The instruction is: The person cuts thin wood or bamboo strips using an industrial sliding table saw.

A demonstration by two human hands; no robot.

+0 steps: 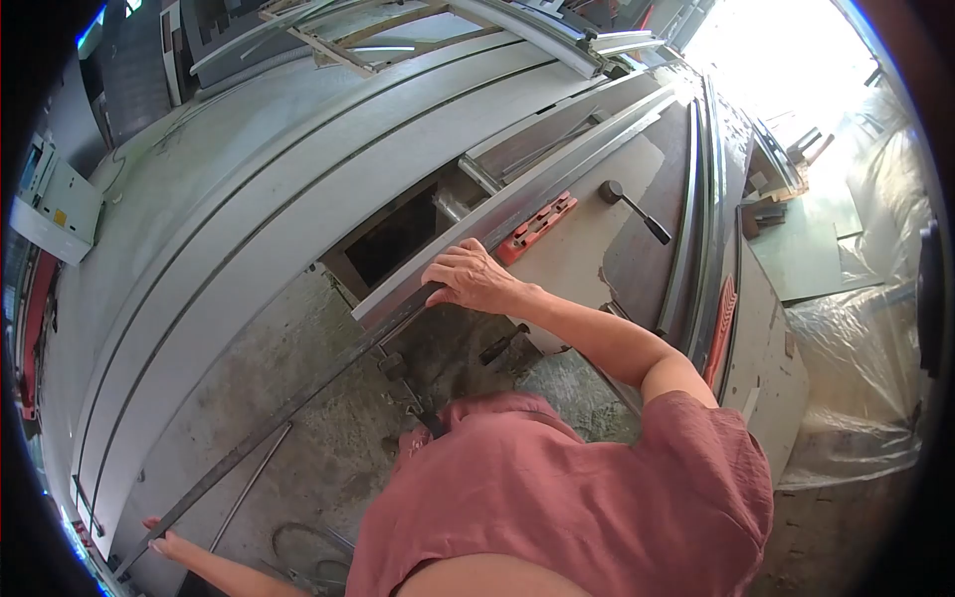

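Note:
A long, narrow, dark metal bar (261, 435) slants from the lower left up to the near side of a silvery metal rail (557, 164). My left hand (169, 542) is far out at the lower left, its fingers closed around the bar close to its outer end. Up at the rail's near end, my right hand (470, 277) curls its fingers over the bar where the two lie side by side. A red tool (537, 227) lies along the rail just beyond my right hand. The bar's far end cannot be told apart from the rail.
A black-handled lever (637, 212) and long dark profiles (696, 209) lie on the bench at right, with a red slotted piece (723, 328). A long grey slotted table (229, 199) curves along the left. A thin rod (249, 488) stands below the bar. Plastic sheeting (856, 378) hangs right.

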